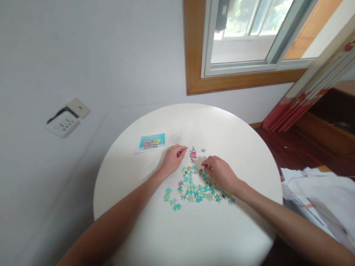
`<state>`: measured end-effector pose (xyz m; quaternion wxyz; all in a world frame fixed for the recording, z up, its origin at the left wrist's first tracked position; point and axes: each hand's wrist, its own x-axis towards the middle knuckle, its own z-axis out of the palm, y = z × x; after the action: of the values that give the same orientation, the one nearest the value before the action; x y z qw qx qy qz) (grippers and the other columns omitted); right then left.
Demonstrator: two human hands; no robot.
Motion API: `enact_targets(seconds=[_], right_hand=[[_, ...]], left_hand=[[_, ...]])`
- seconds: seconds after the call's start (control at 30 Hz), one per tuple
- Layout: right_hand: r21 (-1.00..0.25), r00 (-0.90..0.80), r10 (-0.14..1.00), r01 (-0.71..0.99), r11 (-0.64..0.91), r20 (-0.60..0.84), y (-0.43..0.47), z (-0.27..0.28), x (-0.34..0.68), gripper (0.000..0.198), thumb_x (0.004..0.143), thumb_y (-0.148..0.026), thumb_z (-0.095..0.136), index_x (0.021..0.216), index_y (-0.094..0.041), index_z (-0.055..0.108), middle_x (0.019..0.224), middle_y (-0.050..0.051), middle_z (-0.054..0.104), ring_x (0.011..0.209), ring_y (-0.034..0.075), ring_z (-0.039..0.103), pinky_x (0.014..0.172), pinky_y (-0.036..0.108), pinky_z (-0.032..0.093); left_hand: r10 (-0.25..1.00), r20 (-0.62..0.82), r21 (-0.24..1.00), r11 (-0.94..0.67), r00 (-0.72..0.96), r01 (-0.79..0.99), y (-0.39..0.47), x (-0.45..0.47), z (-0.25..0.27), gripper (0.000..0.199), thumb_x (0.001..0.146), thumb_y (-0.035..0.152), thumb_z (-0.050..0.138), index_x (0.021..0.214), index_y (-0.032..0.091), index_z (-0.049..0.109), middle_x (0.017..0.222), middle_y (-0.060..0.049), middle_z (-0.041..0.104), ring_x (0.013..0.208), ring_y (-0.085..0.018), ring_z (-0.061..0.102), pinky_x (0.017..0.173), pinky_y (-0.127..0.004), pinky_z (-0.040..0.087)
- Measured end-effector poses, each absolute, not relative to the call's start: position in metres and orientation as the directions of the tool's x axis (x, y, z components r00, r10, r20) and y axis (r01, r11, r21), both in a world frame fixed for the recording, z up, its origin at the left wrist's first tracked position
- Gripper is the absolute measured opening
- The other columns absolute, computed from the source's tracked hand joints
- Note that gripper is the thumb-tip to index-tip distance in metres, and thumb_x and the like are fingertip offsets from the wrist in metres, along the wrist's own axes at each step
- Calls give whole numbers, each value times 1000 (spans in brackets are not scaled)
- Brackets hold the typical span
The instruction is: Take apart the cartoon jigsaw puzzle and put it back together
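Observation:
Near the middle of the white round table (pixel 177 118), several joined jigsaw pieces (pixel 193 153) show a pink cartoon figure. My left hand (pixel 174 159) rests just left of them, its fingers loosely curved and apart, with nothing visible between them. To their lower right, my right hand (pixel 221 173) reaches over the edge of a heap of loose jigsaw pieces (pixel 194 191), mostly turquoise and green. Its fingers are bent together; whatever they pinch is too small to make out. A small reddish piece (pixel 201 170) lies by those fingertips, and a single piece (pixel 203 150) lies above them.
A picture card (pixel 152 142) with a pink figure and a yellow one lies left of my left hand. The wall with a loose socket plate (pixel 63 123) stands behind the table. Papers (pixel 318 195) are piled at the right, below a red-and-white curtain (pixel 294 107).

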<state>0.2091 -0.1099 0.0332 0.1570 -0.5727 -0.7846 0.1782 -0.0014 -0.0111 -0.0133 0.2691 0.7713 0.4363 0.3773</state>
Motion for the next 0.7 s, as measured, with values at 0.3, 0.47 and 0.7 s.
enact_targets(seconds=[0.3, 0.47, 0.7], right_hand=[[-314, -420, 906, 868, 384, -54, -94, 25, 224, 12, 82, -11, 65, 91, -17, 70, 97, 10, 65, 96, 23, 57, 79, 29, 40], [-300, -478, 874, 850, 434, -89, -87, 27, 222, 11, 80, -8, 65, 87, -16, 67, 92, 10, 66, 91, 23, 58, 76, 29, 38], [-292, -485, 867, 851, 437, -115, -80, 19, 225, 18, 80, -9, 66, 96, -17, 66, 93, 9, 67, 89, 22, 58, 76, 29, 37]], left_hand=[[864, 358, 700, -500, 355, 510, -10, -2, -15, 21, 94, 20, 50, 100, 19, 71, 97, -4, 70, 89, -17, 64, 80, -29, 50], [830, 379, 643, -555, 410, 528, -12, -2, -12, 21, 94, 20, 50, 99, 20, 71, 98, -4, 71, 93, -18, 64, 87, -32, 50], [814, 379, 614, -577, 440, 539, -13, -1, -11, 20, 94, 19, 52, 100, 21, 71, 99, -3, 71, 93, -18, 63, 88, -33, 48]])
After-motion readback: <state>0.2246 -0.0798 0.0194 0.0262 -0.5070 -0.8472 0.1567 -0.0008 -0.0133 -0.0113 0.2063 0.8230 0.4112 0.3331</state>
